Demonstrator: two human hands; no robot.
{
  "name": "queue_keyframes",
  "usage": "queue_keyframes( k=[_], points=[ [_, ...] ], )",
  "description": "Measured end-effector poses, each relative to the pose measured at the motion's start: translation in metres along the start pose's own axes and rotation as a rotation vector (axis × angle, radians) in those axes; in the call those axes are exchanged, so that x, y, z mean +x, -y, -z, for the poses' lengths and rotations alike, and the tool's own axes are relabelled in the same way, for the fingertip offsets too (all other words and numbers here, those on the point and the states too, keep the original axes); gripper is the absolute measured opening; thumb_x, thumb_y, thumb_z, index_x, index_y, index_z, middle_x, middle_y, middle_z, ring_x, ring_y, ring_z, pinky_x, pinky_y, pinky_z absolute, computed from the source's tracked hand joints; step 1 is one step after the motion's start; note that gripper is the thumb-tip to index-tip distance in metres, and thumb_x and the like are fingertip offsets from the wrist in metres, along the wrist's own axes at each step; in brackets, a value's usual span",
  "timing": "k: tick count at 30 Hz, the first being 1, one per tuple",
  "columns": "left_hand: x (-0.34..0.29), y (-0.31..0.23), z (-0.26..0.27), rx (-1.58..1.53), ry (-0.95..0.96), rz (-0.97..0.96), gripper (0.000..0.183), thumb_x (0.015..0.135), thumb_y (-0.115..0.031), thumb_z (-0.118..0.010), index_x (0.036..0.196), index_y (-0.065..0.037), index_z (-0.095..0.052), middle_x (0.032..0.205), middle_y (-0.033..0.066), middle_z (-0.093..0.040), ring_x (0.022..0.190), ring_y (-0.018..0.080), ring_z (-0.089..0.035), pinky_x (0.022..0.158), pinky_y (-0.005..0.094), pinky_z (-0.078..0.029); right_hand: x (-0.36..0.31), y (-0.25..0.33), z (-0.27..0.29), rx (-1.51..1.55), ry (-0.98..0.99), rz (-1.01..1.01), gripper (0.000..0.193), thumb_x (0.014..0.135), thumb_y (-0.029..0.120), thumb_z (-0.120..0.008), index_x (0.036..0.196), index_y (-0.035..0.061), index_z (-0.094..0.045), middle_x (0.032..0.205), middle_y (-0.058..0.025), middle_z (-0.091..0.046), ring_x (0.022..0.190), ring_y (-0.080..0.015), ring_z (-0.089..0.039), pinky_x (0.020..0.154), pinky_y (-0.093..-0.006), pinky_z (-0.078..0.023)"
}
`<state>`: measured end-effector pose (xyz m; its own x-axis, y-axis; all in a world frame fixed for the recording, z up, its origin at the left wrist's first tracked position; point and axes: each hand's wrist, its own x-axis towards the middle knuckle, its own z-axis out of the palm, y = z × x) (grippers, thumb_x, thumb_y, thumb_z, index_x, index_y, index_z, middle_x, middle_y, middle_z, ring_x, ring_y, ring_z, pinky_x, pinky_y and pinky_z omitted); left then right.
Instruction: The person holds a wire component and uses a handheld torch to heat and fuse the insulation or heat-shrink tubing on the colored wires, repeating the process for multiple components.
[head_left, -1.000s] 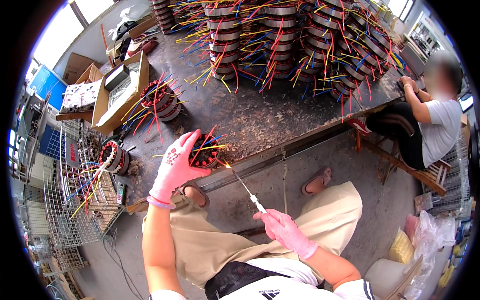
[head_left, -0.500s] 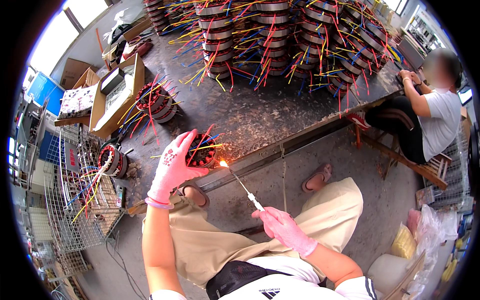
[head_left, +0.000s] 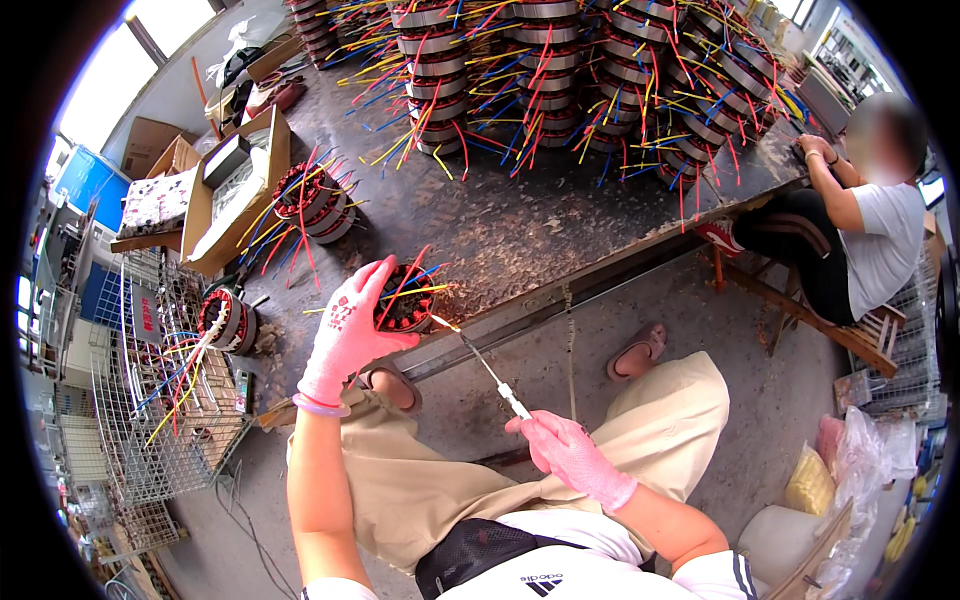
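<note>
At the table's near edge, a motor stator [head_left: 402,312] with red windings and red, blue and yellow leads stands on the surface. My left hand [head_left: 350,322], in a pink glove, grips its left side between thumb and fingers. In a pink glove too, my right hand [head_left: 567,452] is closed around the white handle of a slim torch [head_left: 487,366]. The torch's thin metal stem points up and left, its tip glowing faint yellow-orange beside the stator's right rim. Whether the tip touches the stator, I cannot tell.
Tall stacks of stators [head_left: 545,75] with many wires line the table's [head_left: 500,220] far side. A short stator stack [head_left: 318,203] and a cardboard box [head_left: 235,190] stand left. Another stator [head_left: 227,322] sits above wire baskets [head_left: 150,390]. A co-worker [head_left: 880,220] sits at right.
The bright flame at the torch's tip has shrunk to a fainter glow. The tip has shifted slightly up and left along the stator's rim. My left hand keeps its grip.
</note>
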<state>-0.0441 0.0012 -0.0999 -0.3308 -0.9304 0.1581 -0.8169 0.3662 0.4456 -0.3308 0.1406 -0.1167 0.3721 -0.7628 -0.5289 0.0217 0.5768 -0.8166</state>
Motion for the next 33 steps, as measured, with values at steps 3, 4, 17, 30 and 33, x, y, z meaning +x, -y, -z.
queue_keyframes(
  k=[3, 4, 17, 30, 33],
  points=[
    [0.001, 0.001, -0.001, -0.001, 0.001, -0.004, 0.098, 0.054, -0.025, -0.088, 0.140, -0.003, -0.045, 0.136, 0.0181, -0.050, 0.121, 0.0379, -0.052, 0.101, 0.0417, -0.044, -0.001, 0.005, 0.001, -0.011, -0.003, -0.028, 0.034, 0.103, 0.030, -0.045, 0.114, 0.0031, -0.063, 0.056, 0.0044, -0.041, 0.047, -0.0037, -0.032, 0.045, -0.0227, -0.026],
    [0.000, 0.001, -0.001, 0.000, 0.004, -0.002, 0.098, 0.055, -0.025, -0.088, 0.140, -0.003, -0.045, 0.136, 0.0180, -0.050, 0.121, 0.0379, -0.052, 0.102, 0.0416, -0.044, -0.001, 0.007, 0.000, -0.011, -0.001, -0.041, 0.033, 0.103, 0.029, -0.045, 0.114, 0.0031, -0.063, 0.056, 0.0044, -0.041, 0.047, -0.0037, -0.032, 0.045, -0.0227, -0.026],
    [0.001, 0.001, -0.002, -0.003, 0.009, -0.010, 0.100, 0.055, -0.022, -0.089, 0.142, -0.003, -0.043, 0.134, 0.0176, -0.051, 0.121, 0.0365, -0.051, 0.103, 0.0407, -0.043, -0.003, 0.008, 0.000, 0.011, 0.008, -0.029, 0.027, 0.103, 0.021, -0.046, 0.110, 0.0004, -0.061, 0.060, 0.0049, -0.040, 0.052, -0.0040, -0.037, 0.046, -0.0227, -0.030],
    [0.001, 0.003, -0.003, 0.013, 0.000, -0.030, 0.098, 0.055, -0.022, -0.088, 0.141, -0.001, -0.044, 0.133, 0.0174, -0.052, 0.122, 0.0357, -0.051, 0.103, 0.0406, -0.042, -0.002, 0.005, 0.002, 0.016, 0.006, -0.042, 0.029, 0.103, 0.024, -0.047, 0.110, 0.0004, -0.062, 0.060, 0.0038, -0.041, 0.051, -0.0051, -0.038, 0.046, -0.0238, -0.031],
    [0.001, 0.002, -0.003, 0.003, 0.008, -0.022, 0.098, 0.055, -0.021, -0.088, 0.141, -0.001, -0.044, 0.134, 0.0175, -0.052, 0.122, 0.0356, -0.051, 0.104, 0.0405, -0.042, -0.003, 0.006, 0.002, -0.001, 0.009, -0.025, 0.029, 0.103, 0.024, -0.046, 0.110, 0.0003, -0.062, 0.060, 0.0033, -0.041, 0.051, -0.0054, -0.038, 0.047, -0.0241, -0.032]
  ],
)
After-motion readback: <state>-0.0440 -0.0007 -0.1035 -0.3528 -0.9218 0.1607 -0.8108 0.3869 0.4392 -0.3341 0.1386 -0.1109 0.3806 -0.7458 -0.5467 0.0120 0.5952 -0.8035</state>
